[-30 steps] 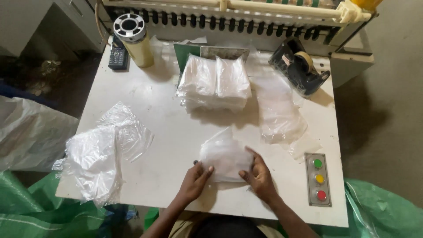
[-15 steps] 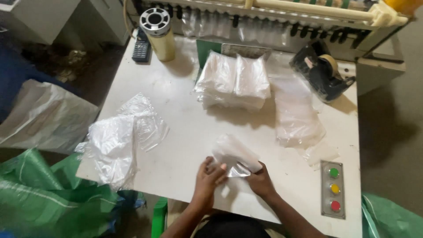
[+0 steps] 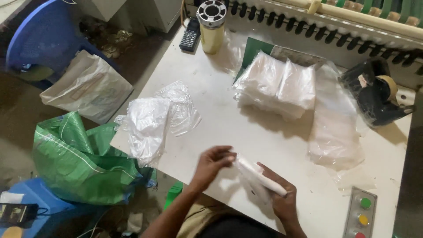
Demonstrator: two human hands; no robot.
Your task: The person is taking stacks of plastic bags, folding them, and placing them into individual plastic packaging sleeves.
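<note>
Both hands hold a folded bundle of clear plastic bags (image 3: 257, 176) just above the near edge of the white table (image 3: 220, 105). My left hand (image 3: 211, 164) pinches the bundle's left end. My right hand (image 3: 282, 196) grips its right end from below. The bundle is rolled into a narrow white strip, tilted down to the right. A loose heap of crumpled clear bags (image 3: 152, 121) lies at the table's left edge, partly hanging over it.
A stack of folded clear bags (image 3: 277, 86) sits mid-table, flat clear sheets (image 3: 337, 132) to its right. A tape dispenser (image 3: 376, 90), a yellow roll (image 3: 211, 24) and a phone (image 3: 190, 35) stand at the back. A button panel (image 3: 362, 213) is near right. Green sack (image 3: 79, 158) left.
The flat bag bundle has been folded into a narrow roll and lifted off the table between both hands. The view has shifted left, showing more floor and the green sack.
</note>
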